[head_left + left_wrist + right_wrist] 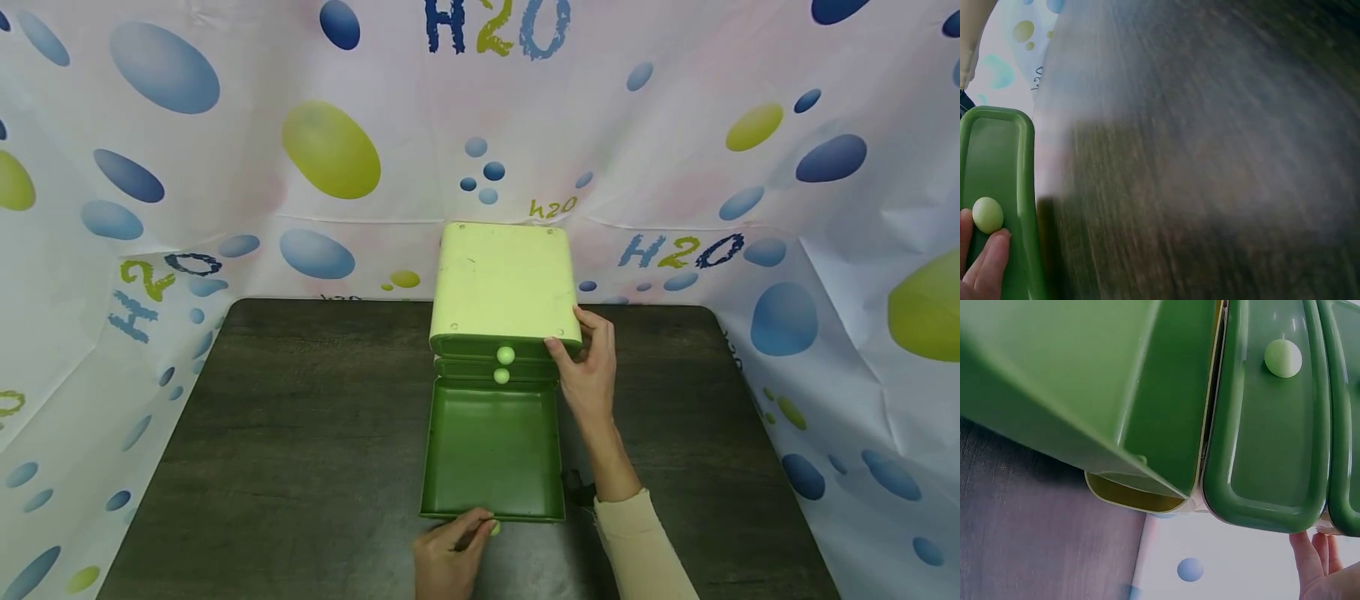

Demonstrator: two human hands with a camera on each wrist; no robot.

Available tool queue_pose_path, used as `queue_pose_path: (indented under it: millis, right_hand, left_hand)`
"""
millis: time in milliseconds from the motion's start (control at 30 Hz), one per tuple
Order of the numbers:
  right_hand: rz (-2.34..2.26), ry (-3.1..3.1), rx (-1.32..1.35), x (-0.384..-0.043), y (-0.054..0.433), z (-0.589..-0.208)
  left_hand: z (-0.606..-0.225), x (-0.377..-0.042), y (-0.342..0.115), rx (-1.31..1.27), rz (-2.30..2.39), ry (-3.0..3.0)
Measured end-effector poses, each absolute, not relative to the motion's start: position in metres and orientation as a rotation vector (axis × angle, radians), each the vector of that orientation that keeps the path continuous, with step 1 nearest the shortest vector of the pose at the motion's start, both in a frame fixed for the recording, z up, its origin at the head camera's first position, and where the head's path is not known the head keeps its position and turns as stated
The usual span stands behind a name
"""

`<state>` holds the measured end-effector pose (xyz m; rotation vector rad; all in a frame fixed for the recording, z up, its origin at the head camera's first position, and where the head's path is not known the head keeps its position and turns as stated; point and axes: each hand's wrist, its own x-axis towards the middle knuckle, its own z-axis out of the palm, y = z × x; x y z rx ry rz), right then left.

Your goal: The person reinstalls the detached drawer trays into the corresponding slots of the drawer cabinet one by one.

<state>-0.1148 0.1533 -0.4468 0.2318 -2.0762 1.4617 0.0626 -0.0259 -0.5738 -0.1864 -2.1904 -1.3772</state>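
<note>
A small light-green drawer cabinet stands at the back of the dark table, with darker green drawer fronts. Its bottom drawer is pulled far out and holds nothing. At that drawer's front, the thumb and fingertips of my left hand pinch the round pale knob. My right hand grips the cabinet's right front corner, thumb at the front edge and fingers along the side. Two closed drawers above show their knobs, the top knob and the middle knob.
The dark wood-grain table extends to both sides of the cabinet. A white backdrop with blue and green spots and H2O lettering hangs behind and at the sides. A dark wrist strap shows by the right sleeve.
</note>
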Motion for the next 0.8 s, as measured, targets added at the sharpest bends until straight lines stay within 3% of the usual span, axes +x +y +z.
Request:
queue_pose_path:
  millis: [800]
  right_hand:
    - [1.463, -2.094, 0.225, -0.115, 0.155, -0.446]
  left_hand:
    - [-0.581, 0.050, -0.022, -0.358, -1.430, -2.065]
